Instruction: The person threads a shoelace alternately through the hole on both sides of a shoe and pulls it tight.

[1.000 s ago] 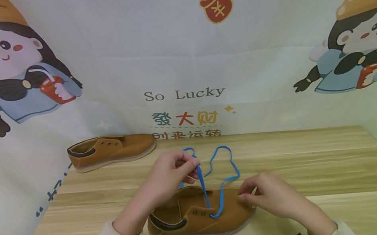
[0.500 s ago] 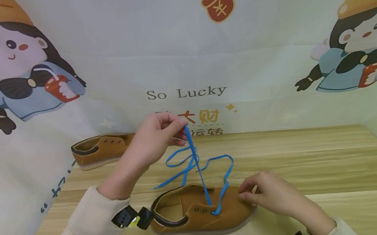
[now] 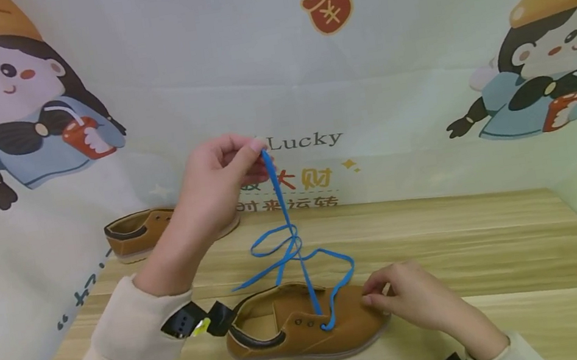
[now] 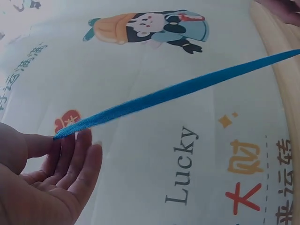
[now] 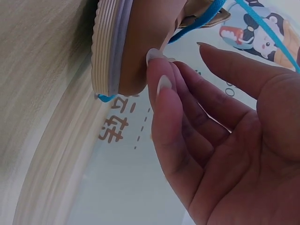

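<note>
A brown shoe (image 3: 360,336) lies on the wooden table with its toe to the right. Blue shoelace (image 3: 307,282) comes out of its front eyelet. My left hand (image 3: 214,184) is raised above and behind the shoe, pinching the lace between thumb and fingers. From there the lace runs taut down to the shoe, as the blue strip (image 4: 159,97) in the left wrist view also shows. The other part of the lace loops loosely behind the shoe. My right hand (image 3: 412,295) rests its fingertips at the shoe's toe (image 5: 140,51), thumb held apart from the fingers.
A second brown shoe (image 3: 133,242), without visible lace, stands at the table's back left, partly hidden by my left forearm. A printed cloth backdrop (image 3: 393,97) rises behind the table (image 3: 469,241) and along both sides.
My left hand has risen up and to the left, drawing the lace out longer and straighter. The loose loop has sunk lower and shrunk. My right hand stays at the toe.
</note>
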`<state>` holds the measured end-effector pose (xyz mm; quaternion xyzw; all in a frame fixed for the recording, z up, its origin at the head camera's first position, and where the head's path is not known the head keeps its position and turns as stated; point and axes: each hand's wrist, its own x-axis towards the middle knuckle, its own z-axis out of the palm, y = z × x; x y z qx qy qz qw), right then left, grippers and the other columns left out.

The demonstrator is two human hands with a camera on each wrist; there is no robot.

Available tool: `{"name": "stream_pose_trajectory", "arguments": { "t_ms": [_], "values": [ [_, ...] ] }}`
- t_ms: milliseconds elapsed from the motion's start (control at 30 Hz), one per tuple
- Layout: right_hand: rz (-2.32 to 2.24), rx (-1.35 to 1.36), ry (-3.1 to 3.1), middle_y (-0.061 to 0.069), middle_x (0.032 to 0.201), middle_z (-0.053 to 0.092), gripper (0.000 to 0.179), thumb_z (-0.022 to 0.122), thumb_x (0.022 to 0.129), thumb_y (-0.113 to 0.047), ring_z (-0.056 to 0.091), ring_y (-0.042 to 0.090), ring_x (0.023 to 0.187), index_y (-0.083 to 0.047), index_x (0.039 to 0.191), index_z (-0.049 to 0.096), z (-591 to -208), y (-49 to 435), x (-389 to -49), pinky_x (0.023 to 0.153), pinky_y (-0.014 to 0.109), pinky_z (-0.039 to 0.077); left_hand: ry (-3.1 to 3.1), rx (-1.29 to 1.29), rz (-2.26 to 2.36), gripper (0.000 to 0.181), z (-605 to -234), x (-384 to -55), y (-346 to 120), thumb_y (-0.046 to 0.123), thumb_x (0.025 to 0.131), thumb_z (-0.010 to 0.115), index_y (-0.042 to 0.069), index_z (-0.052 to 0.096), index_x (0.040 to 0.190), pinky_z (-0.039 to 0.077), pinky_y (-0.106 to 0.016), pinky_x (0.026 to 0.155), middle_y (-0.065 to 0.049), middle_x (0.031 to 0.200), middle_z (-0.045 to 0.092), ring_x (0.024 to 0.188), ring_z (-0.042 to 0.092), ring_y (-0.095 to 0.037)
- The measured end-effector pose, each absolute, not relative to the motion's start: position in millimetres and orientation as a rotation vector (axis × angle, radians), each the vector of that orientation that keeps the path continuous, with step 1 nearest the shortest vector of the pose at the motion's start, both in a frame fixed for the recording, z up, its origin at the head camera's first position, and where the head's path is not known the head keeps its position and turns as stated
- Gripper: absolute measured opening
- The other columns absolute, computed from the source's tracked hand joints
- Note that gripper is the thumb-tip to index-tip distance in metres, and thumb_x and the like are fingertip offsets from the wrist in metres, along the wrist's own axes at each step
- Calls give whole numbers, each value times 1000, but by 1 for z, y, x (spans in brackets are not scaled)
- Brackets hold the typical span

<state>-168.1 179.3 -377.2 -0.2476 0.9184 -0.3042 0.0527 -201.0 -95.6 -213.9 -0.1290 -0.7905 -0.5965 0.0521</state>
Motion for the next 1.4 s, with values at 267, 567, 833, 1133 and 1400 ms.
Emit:
{"name": "stream_pose_trajectory", "arguments": {
  "t_ms": [267, 567, 833, 1133, 1400],
  "values": [
    [-945, -748, 2813, -8, 82, 73, 11, 71, 95, -23, 56, -2, 63, -14, 96, 78, -376, 176, -170, 57, 19, 48, -2391, -428, -1968, 25, -252, -178, -90, 20, 107, 52, -1, 61, 115, 58, -33, 96, -14, 103, 76, 94, 75, -16],
    [-1063, -818, 2856, -4, 87, 75, 13, 69, 96, -21, 57, -4, 64, -13, 101, 77, -372, 159, -174, 56, 18, 48, -2409, -383, -2075, 22, -296, -157, -83, 12, 100, 64, -3, 65, 116, 57, -25, 93, -14, 99, 76, 91, 73, -13],
    [-1109, -892, 2772, 4, 79, 73, 15, 66, 97, -14, 55, -3, 52, -6, 106, 76, -369, 138, -182, 53, 18, 48, -2434, -396, -2123, 28, -334, -154, -71, 14, 97, 68, -6, 70, 117, 58, -23, 86, -19, 100, 77, 91, 76, -15],
    [-1107, -870, 2664, 9, 81, 72, 12, 67, 95, -8, 52, -3, 43, -3, 104, 74, -382, 130, -189, 42, 20, 46, -2491, -423, -2006, 23, -366, -149, -55, 11, 94, 71, -7, 75, 107, 57, -16, 73, -17, 95, 78, 87, 77, -19],
    [-1127, -897, 2653, 8, 86, 75, 18, 64, 96, -6, 51, -4, 43, -6, 110, 76, -392, 126, -193, 46, 20, 46, -2567, -445, -1814, 14, -378, -150, -58, 7, 92, 72, -4, 77, 98, 57, -16, 68, -16, 92, 79, 81, 77, -19]
  ]
}}
